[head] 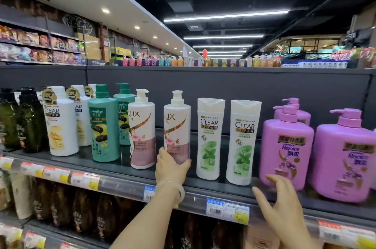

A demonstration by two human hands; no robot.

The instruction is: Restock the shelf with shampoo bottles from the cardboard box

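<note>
- A shop, the toiletries aisle of a supermarket.
- A long grey shelf [223, 189] carries rows of shampoo bottles [209, 139] set face-out, several of each brand.
- Price tags [227, 210] with barcodes line the shelf edge.
- Farther shelves [40, 49] hold packaged goods.
- Strip lights [225, 16] run along a dark ceiling over more aisles.

LUX bottles [142, 128]: 2 | mint CLEAR bottles [209, 139]: 2 | purple Rejoice bottles [286, 147]: 3

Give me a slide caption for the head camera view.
Left hand grips a Lux bottle on the shelf; right hand open.
</note>
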